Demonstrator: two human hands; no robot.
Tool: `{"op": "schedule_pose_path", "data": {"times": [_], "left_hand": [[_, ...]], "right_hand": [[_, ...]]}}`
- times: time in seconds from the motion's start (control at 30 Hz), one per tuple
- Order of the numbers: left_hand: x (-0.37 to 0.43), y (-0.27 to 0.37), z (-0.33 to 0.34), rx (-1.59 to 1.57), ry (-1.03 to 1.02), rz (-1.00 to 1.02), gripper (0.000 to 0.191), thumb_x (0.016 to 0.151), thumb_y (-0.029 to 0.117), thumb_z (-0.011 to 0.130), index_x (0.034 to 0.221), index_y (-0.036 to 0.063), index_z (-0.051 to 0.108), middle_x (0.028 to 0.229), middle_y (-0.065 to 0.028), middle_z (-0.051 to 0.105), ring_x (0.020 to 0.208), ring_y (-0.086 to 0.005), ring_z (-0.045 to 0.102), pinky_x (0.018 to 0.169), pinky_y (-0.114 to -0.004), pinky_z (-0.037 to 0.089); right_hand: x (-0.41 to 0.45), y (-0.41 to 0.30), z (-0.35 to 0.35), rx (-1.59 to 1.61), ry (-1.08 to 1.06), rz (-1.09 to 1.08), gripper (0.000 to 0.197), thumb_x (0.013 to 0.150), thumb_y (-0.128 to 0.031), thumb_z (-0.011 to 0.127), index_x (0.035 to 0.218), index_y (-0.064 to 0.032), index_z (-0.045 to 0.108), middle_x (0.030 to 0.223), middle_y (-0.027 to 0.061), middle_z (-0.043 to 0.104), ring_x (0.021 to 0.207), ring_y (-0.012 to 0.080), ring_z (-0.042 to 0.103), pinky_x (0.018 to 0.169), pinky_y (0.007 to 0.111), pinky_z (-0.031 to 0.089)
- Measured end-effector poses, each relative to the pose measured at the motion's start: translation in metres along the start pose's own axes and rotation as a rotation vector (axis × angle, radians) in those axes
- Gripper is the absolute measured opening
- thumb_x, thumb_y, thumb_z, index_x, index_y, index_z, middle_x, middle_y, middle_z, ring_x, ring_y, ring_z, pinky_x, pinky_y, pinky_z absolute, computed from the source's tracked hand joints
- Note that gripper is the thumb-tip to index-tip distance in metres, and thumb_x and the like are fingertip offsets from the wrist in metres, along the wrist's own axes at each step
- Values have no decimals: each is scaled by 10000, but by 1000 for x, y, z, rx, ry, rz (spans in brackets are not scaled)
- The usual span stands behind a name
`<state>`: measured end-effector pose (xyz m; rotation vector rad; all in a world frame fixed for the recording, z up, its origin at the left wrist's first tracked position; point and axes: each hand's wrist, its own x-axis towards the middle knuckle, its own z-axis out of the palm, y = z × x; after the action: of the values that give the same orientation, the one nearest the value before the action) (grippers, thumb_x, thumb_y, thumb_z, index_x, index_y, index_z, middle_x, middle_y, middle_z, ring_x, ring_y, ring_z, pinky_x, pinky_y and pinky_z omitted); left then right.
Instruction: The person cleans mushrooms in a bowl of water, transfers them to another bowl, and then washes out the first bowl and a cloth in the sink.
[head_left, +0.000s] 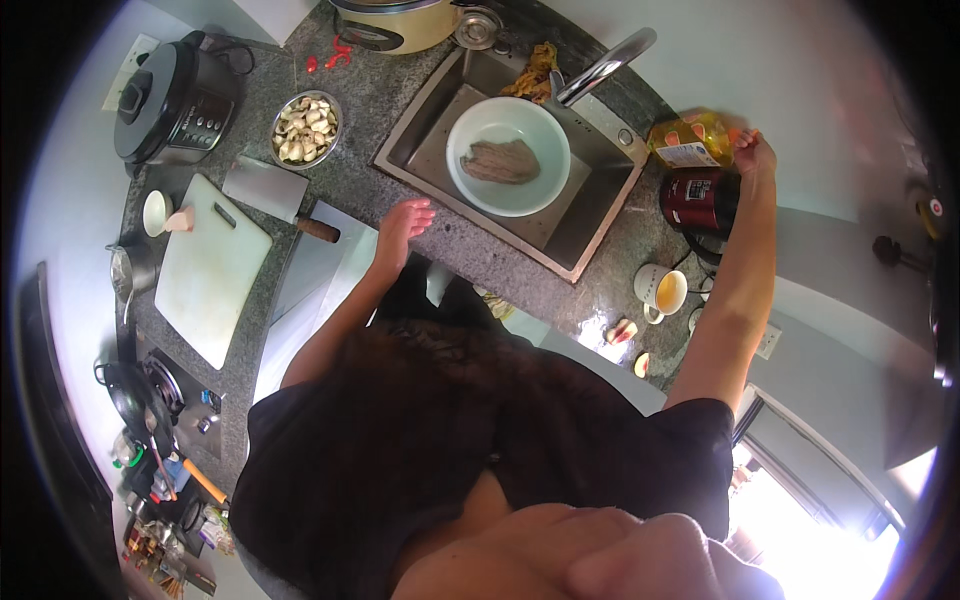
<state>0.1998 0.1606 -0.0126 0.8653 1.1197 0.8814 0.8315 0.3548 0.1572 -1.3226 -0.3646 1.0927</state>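
Note:
My right hand (752, 152) is closed around the orange cap end of a bottle of yellow liquid (686, 140) behind the sink's right corner. My left hand (405, 229) holds nothing and hovers by the counter's front edge, fingers slightly bent and apart. Between the hands, a white bowl (551, 184) with a piece of raw meat (501, 161) in it stands in the steel sink (435, 191). A metal bowl of cut mushrooms (306, 129) stands left of the sink. Near it lie a cleaver (266, 189) and a white cutting board (214, 270).
A chrome faucet (607, 67) reaches over the sink. At the right are a dark red appliance (697, 199), a cup of yellowish liquid (660, 289) and fruit pieces (621, 331). A pressure cooker (180, 105) stands far left; a black wok (135, 397) is at the lower left.

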Motion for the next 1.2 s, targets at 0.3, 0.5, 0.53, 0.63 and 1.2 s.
{"op": "schedule_pose_path", "data": {"times": [0.3,0.5,0.53,0.63,1.2], "left_hand": [[25,14,46,-73,-61,39,349,980,284,402,1161,29,557,1019,-65,623,919,-118,574,809,-255,437],[35,18,59,-47,-149,82,384,998,321,374,1188,29,534,1056,-90,617,948,-140,586,845,-274,445],[38,17,59,-62,-166,79,383,998,323,376,1184,28,534,1054,-90,616,947,-141,585,846,-276,445],[42,19,57,-63,-185,85,382,999,323,375,1179,27,535,1049,-89,614,940,-142,582,849,-281,447],[93,34,59,-93,-319,-204,396,986,345,386,1198,38,520,1064,-108,608,958,-168,579,867,-308,453]], "right_hand": [[-14,5,12,-91,107,14,227,994,-197,384,794,-100,428,623,-9,351,489,103,293,403,231,241],[-23,13,21,15,148,14,256,982,-208,422,747,-109,413,569,-33,303,445,92,228,378,242,187],[-19,15,21,88,150,-25,259,973,-222,439,741,-110,413,566,-36,301,442,90,229,377,242,184],[-27,49,15,591,-3,-157,251,939,-254,491,740,-113,429,562,-41,287,438,89,229,383,229,207],[-65,256,221,-1134,-544,-530,287,865,-214,603,1024,24,618,927,145,651,856,224,622,773,329,480]]}}
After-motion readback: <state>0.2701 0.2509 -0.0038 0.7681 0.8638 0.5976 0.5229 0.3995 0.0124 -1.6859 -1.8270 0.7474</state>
